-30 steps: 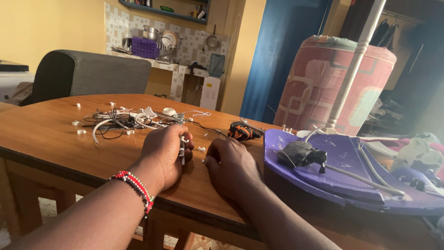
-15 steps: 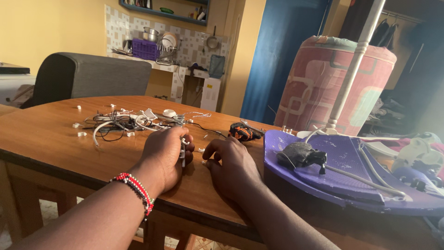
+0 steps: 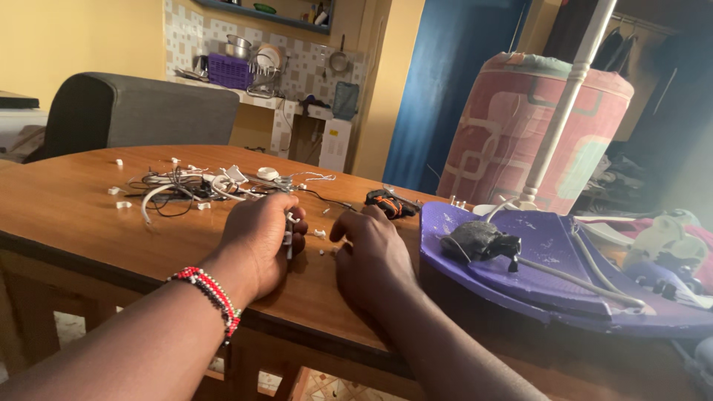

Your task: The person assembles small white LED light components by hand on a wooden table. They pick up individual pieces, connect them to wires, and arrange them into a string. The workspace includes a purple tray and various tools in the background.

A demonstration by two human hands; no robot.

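Wooden and brown, the counter [image 3: 89, 223] carries both hands near its front edge. The left hand [image 3: 256, 241] rests on the wood with its fingers [image 3: 293, 234] curled shut around a small white part [image 3: 288, 236], which pokes out between them. A red, white and black bead bracelet [image 3: 212, 293] sits on that wrist. The right hand [image 3: 371, 256] lies just beside it, palm down, fingers bent and touching the wood; it holds nothing I can see, with the index tip near a tiny white bit [image 3: 319, 233] lying loose between the two hands.

Behind the left hand lies a tangle of wires [image 3: 193, 189], black and white, with white clips scattered around it. Farther right, just past the right hand, sits a small black and orange tool [image 3: 388, 203]. A purple board [image 3: 564, 260] overlaps the counter's right end, bearing a dark grey lump [image 3: 479, 239] with a grey cord running off it. A white pole [image 3: 568, 104] rises behind the board, in front of a red patterned drum [image 3: 505, 126]. A grey chair [image 3: 141, 111] stands beyond the counter.
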